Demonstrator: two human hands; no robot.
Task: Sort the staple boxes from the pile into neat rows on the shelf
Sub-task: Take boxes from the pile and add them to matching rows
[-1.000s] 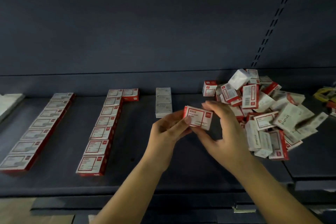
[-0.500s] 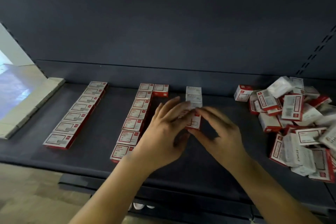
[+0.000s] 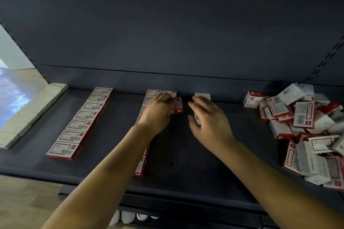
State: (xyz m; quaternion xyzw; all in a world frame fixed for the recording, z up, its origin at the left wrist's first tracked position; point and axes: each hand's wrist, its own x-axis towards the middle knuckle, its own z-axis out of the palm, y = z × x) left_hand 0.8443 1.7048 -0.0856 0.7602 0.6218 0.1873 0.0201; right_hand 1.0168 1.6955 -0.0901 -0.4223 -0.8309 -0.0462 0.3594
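- Shelf: dark and flat, it carries all the stock. The sorted rows run front to back on its left and middle; the unsorted stock lies at its right end.
- Left row: seven boxes, counted, label up and end to end. One uniform face reads as the standard for a neat row.
- Middle row: partly hidden under the left forearm, so no full count is possible. Box edges show from the back down to near the front lip.
- Second column: one box lies at the back beside the middle row's head, apparently the start of a new row alongside.
- Held box: one, red-edged, just in front of that back box. Judged to be going down as the second of the new row, though whether it already rests on the shelf cannot be told.
- Left hand: fingers curled onto the held box, gripping its left part, likely to square it against its neighbours.
- Right hand: holds nothing, fingers loosely spread, hovering over the pale stack.
- Pale stack: whitish boxes, mostly hidden by the right hand; count uncertain.
- Pile: a jumbled heap well to the right, boxes tilted and overlapping, too many to count exactly, some two dozen or more. Much sorting remains.
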